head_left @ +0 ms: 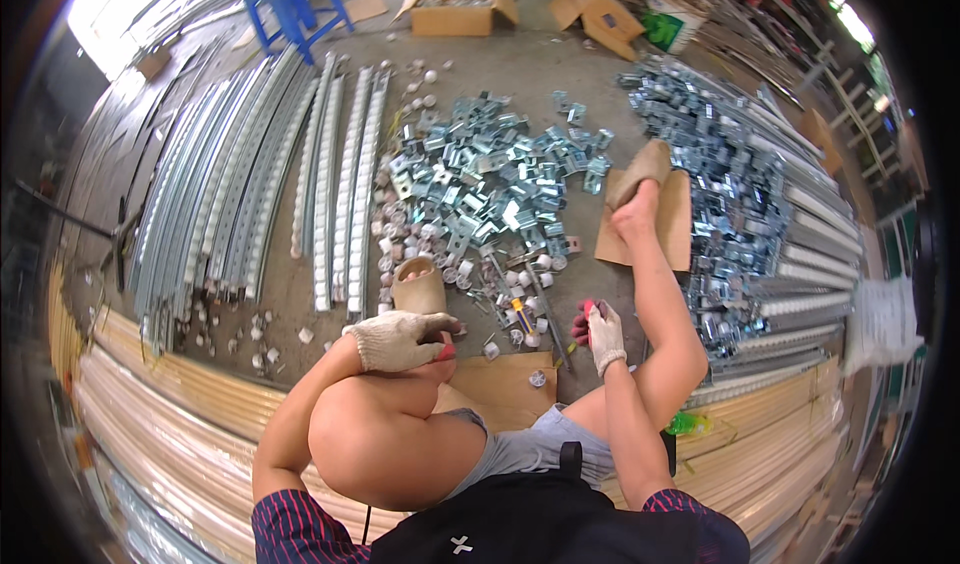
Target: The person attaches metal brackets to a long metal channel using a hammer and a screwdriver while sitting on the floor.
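My left hand, in a cream work glove with dark red fingers, is over my left shin; its fingers reach right and nothing shows in them. My right hand, gloved alike, is held in front of my right thigh with its fingers bent together; whatever they hold is too small to make out. On the floor between my hands lie a screwdriver with a yellow and purple handle and a thin metal bar. White plastic caps are scattered around them. Beyond lies a large heap of shiny metal brackets.
Metal rails lie in rows at left, some with white caps. More brackets cover rails at right. Cardboard sheets lie under me. Cardboard boxes, a blue stool and a bucket stand at the back.
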The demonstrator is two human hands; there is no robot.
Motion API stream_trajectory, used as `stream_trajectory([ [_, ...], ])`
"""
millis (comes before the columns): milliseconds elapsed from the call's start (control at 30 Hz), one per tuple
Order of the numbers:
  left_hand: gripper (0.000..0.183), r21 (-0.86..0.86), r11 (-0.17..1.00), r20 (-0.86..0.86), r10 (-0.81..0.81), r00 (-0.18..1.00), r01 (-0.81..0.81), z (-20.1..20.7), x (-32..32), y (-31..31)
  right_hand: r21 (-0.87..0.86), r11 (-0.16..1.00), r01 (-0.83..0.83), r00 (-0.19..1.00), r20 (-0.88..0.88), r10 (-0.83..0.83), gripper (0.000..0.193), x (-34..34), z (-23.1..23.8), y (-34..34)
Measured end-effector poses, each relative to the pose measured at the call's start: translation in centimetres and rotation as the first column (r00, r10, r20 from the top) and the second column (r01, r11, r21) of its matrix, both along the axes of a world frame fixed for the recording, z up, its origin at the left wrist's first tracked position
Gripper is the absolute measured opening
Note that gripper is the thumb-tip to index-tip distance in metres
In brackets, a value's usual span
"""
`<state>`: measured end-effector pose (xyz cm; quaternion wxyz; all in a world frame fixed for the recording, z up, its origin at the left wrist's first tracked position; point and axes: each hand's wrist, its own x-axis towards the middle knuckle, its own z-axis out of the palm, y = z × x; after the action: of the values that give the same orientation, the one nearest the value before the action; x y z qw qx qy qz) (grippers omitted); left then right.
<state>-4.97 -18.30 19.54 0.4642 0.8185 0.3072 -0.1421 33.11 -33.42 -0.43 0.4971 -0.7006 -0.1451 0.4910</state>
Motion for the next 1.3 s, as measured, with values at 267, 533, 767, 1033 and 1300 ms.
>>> stream_trajectory([
  [267, 0.041, -0.109, 0.969, 0.054, 0.229, 0.972, -0.222, -6.3, 0.1, 2.1, -0.136, 0.980, -0.147, 0.989, -0.043, 0.142, 0.025, -1.2, -6.2, 1.2],
  [533, 0.052, 0.602, 0.473, -0.214, 0.871, 0.441, -0.643, -19.0, -13.8, 15.0, -0.159, 0.974, -0.164, 0.982, -0.125, 0.145, 0.018, -3.6, -7.7, 0.5],
  [767, 0.074, 0.554, 0.206, -0.158, 0.977, 0.141, -0.806, -29.0, -16.0, 11.2, -0.223, 0.958, -0.180, 0.983, -0.068, 0.169, 0.012, -4.0, -8.9, -0.6],
  [1033, 0.080, 0.573, 0.328, -0.309, 0.935, 0.173, -0.751, -26.9, -17.1, 12.1, -0.228, 0.906, -0.358, 0.933, -0.040, 0.358, 0.013, -4.4, -8.4, 0.6],
  [1300, 0.058, 0.305, 0.431, -0.286, 0.892, 0.350, -0.849, -19.5, -14.6, 15.0, -0.190, 0.941, -0.279, 0.960, -0.044, 0.276, 0.014, -4.0, -9.1, -0.3],
])
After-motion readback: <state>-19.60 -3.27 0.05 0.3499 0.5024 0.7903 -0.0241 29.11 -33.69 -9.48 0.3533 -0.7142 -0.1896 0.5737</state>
